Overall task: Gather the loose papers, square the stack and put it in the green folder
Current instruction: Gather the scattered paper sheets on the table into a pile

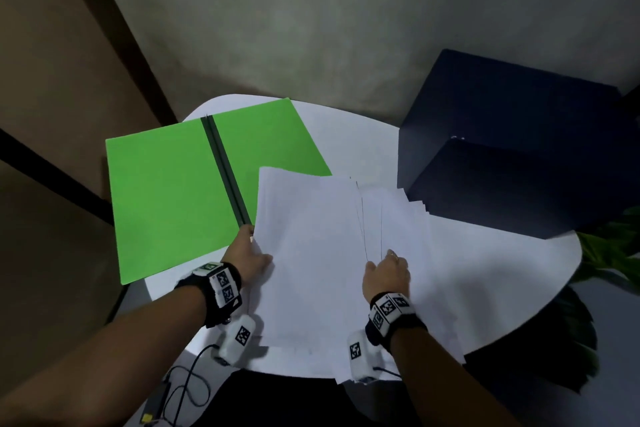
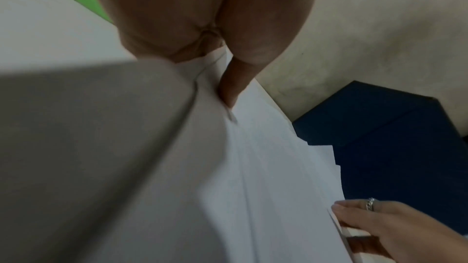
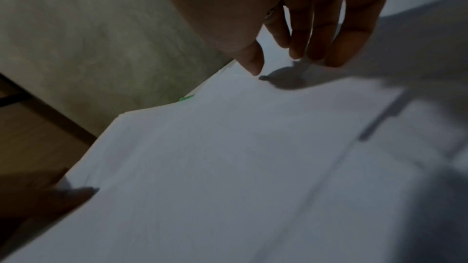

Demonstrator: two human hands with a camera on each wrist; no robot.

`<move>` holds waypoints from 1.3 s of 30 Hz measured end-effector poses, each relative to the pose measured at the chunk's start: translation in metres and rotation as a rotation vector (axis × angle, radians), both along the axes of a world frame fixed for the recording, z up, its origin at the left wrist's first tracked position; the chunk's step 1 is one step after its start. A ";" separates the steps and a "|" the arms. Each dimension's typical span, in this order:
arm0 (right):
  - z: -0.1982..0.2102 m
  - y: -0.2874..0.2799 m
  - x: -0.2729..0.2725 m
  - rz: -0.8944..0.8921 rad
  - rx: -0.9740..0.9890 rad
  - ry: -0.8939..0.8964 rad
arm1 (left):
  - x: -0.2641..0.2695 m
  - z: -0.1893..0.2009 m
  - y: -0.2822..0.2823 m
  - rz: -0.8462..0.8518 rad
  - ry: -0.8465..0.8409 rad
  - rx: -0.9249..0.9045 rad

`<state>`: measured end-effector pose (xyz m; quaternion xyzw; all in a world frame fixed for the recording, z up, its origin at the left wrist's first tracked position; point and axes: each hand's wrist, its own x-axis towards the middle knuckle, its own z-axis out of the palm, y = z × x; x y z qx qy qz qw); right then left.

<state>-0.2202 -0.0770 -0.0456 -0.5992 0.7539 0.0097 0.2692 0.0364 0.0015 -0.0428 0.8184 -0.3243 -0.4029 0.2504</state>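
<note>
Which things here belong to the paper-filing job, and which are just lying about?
Job:
loose papers
green folder, lying open
left hand, gripping the papers
right hand, on the papers

Lying about:
dark blue box
plant
cable

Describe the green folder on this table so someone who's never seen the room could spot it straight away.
Start at the round white table. On its far left side the green folder lies open and flat, a dark spine strip down its middle. It is the only bright green thing there; the loose papers overlapping its right edge are white.
</note>
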 end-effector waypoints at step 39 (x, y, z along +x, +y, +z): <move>0.010 -0.018 0.037 0.012 0.125 -0.120 | 0.078 0.048 0.040 0.195 0.468 -0.341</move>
